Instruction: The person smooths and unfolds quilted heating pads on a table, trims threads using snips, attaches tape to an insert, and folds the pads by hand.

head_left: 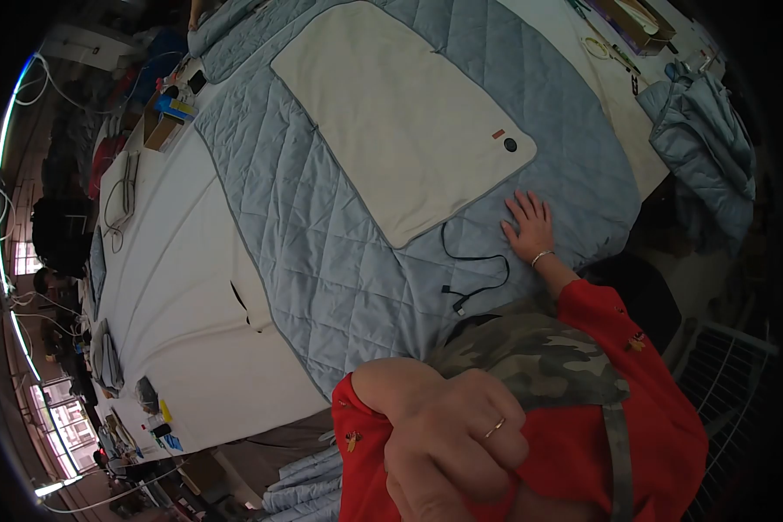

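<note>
A light blue quilted blanket (322, 261) is spread over the table, with a cream fabric panel (409, 130) on it. The panel's lower right corner bears a dark oval patch (511, 145) and a small reddish tag (498, 134). My right hand (531, 228) lies flat on the quilt just below that corner, fingers spread. From under the panel's edge a black cable (506, 271) runs out to plug ends (459, 306), left of and below this hand. Close to the camera, my left hand (457, 435) is raised with curled fingers; whatever it may hold is hidden.
White cloth (191, 313) covers the table at left. A cardboard box (635, 24) and tools are at the upper right, near a hanging blue quilted bundle (709, 148). Another box (159, 129) stands upper left. A wire rack (726, 374) is beside me at right.
</note>
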The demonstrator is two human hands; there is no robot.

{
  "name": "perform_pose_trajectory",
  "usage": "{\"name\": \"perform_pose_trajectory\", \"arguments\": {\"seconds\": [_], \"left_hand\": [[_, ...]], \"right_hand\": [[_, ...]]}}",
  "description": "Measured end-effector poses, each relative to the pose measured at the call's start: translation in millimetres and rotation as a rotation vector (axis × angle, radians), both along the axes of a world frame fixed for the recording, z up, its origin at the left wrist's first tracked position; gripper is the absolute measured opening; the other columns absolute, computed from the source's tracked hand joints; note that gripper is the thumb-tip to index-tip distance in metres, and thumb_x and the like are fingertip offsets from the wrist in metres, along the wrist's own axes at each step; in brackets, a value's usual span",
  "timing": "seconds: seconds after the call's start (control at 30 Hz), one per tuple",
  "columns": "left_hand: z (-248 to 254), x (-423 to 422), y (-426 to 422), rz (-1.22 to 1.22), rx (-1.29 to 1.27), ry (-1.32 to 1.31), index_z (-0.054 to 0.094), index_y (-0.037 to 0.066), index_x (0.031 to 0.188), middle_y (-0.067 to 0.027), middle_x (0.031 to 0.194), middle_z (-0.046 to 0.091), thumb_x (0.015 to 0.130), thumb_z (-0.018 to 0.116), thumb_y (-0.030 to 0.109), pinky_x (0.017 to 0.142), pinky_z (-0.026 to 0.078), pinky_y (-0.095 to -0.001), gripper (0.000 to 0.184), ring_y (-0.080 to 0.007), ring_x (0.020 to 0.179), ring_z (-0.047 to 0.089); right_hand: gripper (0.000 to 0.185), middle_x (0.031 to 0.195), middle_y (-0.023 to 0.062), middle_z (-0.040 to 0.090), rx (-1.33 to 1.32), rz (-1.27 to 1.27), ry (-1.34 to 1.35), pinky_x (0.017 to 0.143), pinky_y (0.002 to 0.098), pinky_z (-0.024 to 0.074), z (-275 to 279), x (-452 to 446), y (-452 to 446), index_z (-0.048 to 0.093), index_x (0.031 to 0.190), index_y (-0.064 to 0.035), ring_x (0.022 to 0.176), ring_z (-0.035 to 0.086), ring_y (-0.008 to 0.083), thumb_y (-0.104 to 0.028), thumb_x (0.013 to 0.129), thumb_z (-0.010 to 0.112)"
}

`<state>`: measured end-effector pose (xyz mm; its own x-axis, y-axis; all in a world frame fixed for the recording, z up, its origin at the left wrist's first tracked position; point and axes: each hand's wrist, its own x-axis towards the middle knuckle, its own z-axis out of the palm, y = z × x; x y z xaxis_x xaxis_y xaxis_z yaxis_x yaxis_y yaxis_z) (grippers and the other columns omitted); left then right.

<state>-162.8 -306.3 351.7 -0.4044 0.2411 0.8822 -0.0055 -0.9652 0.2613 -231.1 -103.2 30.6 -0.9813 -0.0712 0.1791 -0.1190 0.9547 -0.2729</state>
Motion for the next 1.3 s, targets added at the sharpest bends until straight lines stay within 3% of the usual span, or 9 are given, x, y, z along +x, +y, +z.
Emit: {"name": "perform_pose_trajectory", "arguments": {"seconds": [1.3], "left_hand": [[-7.8,17.1,9.4,0.075,0.024,-0.064,0.062,0.000,0.098,-0.0042,0.062,0.051,0.078,0.056,0.024,0.039,0.028,-0.0224,0.032,-0.0135,0.041,0.042]], "right_hand": [[0.046,0.134,0.0028,0.037,0.019,0.014,0.035,0.104,0.0477,0.0155,-7.1,-3.6,-0.1,0.049,0.120,-0.0176,0.126,0.027,0.0252,-0.038,0.079,0.053]]}}
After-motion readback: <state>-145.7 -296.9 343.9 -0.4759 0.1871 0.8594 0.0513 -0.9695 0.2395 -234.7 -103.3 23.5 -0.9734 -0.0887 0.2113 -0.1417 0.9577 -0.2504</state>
